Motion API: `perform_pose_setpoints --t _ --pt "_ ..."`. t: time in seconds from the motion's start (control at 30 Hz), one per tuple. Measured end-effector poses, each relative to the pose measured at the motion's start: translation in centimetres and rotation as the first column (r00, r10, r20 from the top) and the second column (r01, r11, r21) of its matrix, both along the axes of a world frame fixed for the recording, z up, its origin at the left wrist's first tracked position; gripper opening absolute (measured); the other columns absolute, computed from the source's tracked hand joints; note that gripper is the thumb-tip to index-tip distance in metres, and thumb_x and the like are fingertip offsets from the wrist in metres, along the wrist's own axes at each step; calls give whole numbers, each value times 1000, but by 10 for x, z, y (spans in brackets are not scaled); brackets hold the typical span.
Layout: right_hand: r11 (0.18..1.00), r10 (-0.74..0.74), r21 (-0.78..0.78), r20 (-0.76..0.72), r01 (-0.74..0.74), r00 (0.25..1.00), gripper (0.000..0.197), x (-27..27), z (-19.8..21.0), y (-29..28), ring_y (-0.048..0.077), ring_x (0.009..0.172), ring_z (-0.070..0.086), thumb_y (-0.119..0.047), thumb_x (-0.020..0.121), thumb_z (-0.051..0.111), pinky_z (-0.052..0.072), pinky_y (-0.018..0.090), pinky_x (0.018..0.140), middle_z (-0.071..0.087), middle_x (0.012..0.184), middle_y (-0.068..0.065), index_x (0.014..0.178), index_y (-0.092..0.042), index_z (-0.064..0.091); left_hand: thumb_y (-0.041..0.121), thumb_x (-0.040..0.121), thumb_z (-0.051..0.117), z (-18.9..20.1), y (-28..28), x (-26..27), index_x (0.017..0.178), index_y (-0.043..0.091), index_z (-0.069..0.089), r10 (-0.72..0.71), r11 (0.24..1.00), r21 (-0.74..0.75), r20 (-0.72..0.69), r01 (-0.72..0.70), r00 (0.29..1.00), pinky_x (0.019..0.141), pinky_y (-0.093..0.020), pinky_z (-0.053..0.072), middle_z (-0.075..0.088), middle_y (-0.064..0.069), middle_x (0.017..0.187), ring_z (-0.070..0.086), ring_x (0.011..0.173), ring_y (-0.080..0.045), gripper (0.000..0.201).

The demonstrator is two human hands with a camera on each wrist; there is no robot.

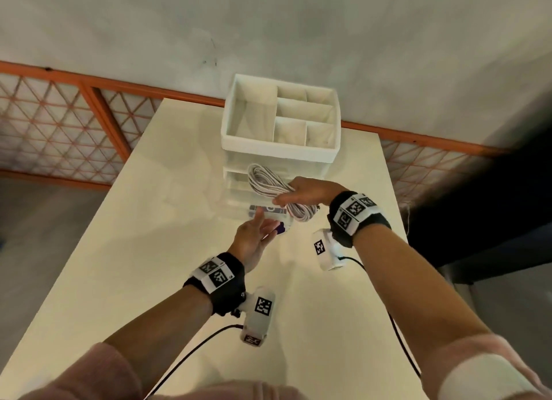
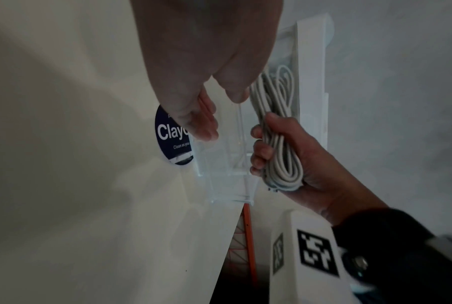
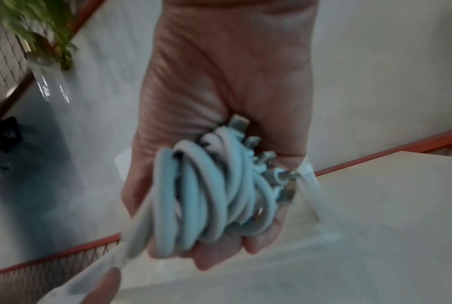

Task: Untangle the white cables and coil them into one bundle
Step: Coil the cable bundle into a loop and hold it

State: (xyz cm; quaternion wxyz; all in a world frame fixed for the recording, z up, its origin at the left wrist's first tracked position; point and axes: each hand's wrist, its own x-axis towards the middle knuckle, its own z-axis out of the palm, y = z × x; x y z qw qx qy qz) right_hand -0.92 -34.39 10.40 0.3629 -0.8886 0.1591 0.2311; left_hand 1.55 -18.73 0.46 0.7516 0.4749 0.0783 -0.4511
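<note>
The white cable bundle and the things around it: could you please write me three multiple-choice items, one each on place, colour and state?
1. Where is the cable bundle?
A. In the right hand
B. Flat on the table
C. In the organiser's top tray

2. What colour is the round sticker?
A. Red
B. Dark blue
C. Green

3. How is the left hand?
A. Gripping the bundle
B. Fist on the table
C. Open, fingers straight

Key: 1 A, its fingers curl round the coil. 2 B, dark blue with white lettering. 3 C, it holds nothing.
</note>
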Motion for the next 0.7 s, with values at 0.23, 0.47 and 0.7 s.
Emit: perform_pose_setpoints --t 0.23,0.47,0.7 --pt "965 138 -191 -228 -183 964 47 19 -7 -16 25 92 64 -64 70 62 47 39 93 71 94 4 87 -21 69 37 95 46 5 0 -2 105 5 56 -1 1000 1 -9 1 1000 80 -22 50 61 -5 88 60 82 -11 35" --pt "957 75 -231 -384 -174 920 54 28 -10 -19 21 84 64 -72 59 62 48 32 81 69 86 0 80 -24 70 36 95 46 8 -1 -3 116 3 53 14 1000 1 -30 -14 999 81 -23 49 62 -6 88 61 81 -11 39" --pt "995 -41 -103 -393 1 919 67 32 -20 -23 26 101 64 -73 51 65 48 37 93 70 103 6 90 -20 73 34 95 46 9 -1 -2 96 5 56 16 1000 15 -35 -15 999 85 -25 48 62 -7 87 61 83 -13 31"
